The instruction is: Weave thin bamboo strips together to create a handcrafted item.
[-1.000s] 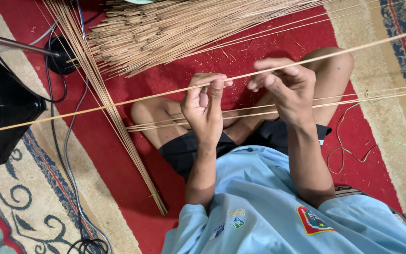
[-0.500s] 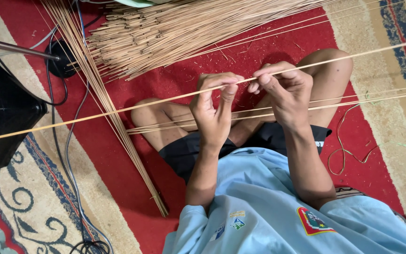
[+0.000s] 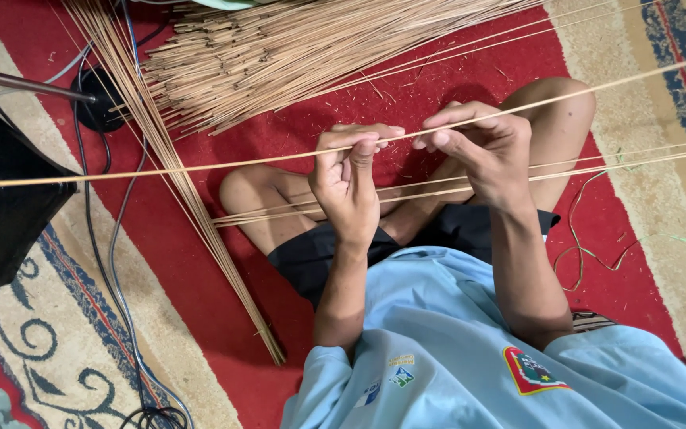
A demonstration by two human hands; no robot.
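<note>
A long thin tan stick [image 3: 200,164] runs across the whole view, from the left edge up to the right edge. My left hand [image 3: 348,183] pinches it near its middle between thumb and fingers. My right hand [image 3: 482,147] grips the same stick just to the right, fingertips close to the left hand's. Both hands are held above my crossed bare legs [image 3: 267,202]. Several more loose sticks [image 3: 438,189] lie across my lap below the hands.
A big pile of the same sticks [image 3: 295,48] lies on the red carpet [image 3: 200,262] at the top. A second bundle [image 3: 176,183] slants down the left. A black object [image 3: 1,214] and cables [image 3: 113,278] sit at left. A green string [image 3: 581,238] lies at right.
Both hands have shifted a little along the stick and risen slightly; the fingers of the left hand have closed tighter on it. The stick stays stretched across the view.
</note>
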